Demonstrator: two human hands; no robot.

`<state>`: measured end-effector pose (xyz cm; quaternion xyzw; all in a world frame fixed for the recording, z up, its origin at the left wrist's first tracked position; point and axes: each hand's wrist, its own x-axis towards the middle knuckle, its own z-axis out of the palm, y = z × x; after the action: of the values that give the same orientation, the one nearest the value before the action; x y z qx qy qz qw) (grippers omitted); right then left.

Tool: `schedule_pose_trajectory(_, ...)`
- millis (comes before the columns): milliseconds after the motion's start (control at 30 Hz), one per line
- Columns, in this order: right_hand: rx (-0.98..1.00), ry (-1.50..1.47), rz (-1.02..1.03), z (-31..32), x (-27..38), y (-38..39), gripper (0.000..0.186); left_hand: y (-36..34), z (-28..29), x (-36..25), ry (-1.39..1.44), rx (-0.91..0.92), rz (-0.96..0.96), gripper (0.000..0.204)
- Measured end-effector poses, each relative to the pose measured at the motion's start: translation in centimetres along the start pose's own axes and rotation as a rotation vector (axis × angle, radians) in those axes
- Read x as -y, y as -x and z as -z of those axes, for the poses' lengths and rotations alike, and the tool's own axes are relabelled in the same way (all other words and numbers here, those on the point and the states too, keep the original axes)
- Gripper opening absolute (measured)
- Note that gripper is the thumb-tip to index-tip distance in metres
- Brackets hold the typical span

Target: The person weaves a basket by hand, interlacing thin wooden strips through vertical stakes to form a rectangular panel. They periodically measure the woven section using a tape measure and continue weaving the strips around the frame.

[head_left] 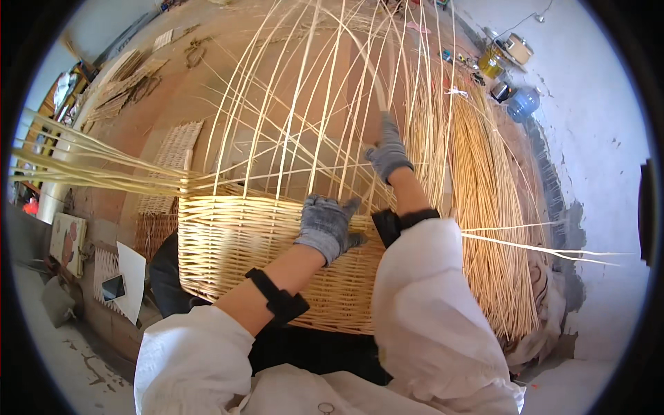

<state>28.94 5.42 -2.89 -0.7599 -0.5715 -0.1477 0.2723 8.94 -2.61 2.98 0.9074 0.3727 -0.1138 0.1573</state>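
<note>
A pale wicker basket side (pixel 228 242) with tightly woven rows stands in front of me. Long upright stakes (pixel 261 117) fan away from its top edge. My left hand (pixel 325 225), in a grey glove, grips that edge near the middle, fingers curled over it. Further off and to the right, my right hand (pixel 390 152), gloved too, is closed round a long willow rod (pixel 377 79). The rod bends up and away among the stakes, blurred along part of its length. What the left fingertips touch behind the edge is hidden.
A thick bundle of willow rods (pixel 484 207) lies at the right by the wall. Loose rods (pixel 104 166) stick out left from the basket corner. A phone (pixel 113 288) and white sheet (pixel 131 280) lie at lower left. A blue water jug (pixel 523 104) stands far right.
</note>
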Motion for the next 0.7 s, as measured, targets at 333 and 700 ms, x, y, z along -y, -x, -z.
schedule_pose_trajectory(333,-0.086,-1.493,-0.647,13.0,1.8,12.4,0.021,-5.1,1.9,0.5,0.287,0.135,0.322,0.068)
schedule_pose_trajectory(700,0.436,-0.151,-0.095,11.5,-8.0,3.7,0.038,-4.5,-2.6,-9.7,0.335,-0.205,0.001,0.073)
